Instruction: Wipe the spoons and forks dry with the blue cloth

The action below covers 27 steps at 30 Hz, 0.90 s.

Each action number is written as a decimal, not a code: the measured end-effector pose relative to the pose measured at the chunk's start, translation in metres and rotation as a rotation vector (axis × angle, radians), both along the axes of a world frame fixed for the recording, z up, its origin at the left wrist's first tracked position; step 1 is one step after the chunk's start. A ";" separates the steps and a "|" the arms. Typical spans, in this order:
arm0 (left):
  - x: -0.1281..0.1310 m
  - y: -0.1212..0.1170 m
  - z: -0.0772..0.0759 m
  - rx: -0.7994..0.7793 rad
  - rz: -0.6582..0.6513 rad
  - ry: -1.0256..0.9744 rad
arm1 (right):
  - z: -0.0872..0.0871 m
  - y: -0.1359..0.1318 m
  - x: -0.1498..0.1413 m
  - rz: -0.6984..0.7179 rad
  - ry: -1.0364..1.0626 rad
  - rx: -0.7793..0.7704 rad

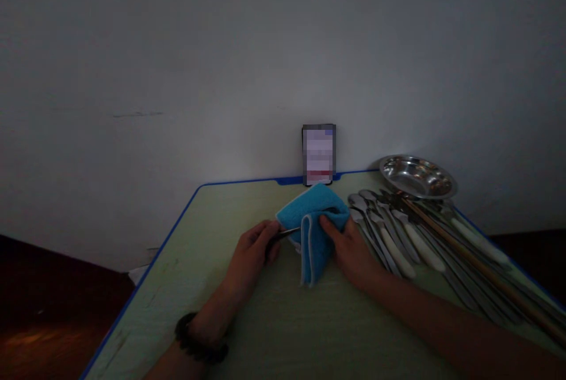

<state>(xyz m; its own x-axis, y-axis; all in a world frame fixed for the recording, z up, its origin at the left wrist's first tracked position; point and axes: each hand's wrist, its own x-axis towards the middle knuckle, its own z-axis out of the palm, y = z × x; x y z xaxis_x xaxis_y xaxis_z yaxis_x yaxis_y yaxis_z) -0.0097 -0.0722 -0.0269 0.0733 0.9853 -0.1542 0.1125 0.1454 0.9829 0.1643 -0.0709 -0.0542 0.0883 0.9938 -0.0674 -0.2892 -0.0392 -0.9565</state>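
Observation:
My left hand [253, 248] is closed in a pinch on the thin metal handle of a utensil [287, 232], whose far end is hidden inside a folded blue cloth [313, 220]. Over that cloth my right hand [349, 247] is closed, pressing it around the utensil. Both hands rest on a pale green table [274, 321] with a blue rim. A dark bead bracelet sits on my left wrist.
Several spoons with pale handles [398, 238] and long chopsticks [477, 262] lie in a row right of my right hand. A steel dish [418, 176] stands at the far right corner. A phone [319, 154] leans against the white wall.

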 end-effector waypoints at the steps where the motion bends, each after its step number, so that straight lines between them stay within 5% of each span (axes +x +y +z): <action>1: 0.000 0.000 0.000 -0.009 -0.003 -0.025 | 0.000 0.000 0.000 0.001 -0.003 0.006; 13: -0.006 0.002 -0.004 -0.004 -0.111 -0.149 | 0.010 -0.003 0.001 0.045 -0.110 -0.004; 27: 0.005 -0.007 -0.005 0.260 -0.302 0.341 | 0.008 -0.004 -0.001 0.002 -0.099 -0.056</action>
<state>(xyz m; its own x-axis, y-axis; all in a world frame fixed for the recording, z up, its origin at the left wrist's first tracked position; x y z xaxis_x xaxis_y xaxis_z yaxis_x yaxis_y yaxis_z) -0.0047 -0.0795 -0.0315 0.3482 0.9370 0.0284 0.4319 -0.1873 0.8822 0.1632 -0.0752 -0.0465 0.0955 0.9889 -0.1142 -0.1933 -0.0941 -0.9766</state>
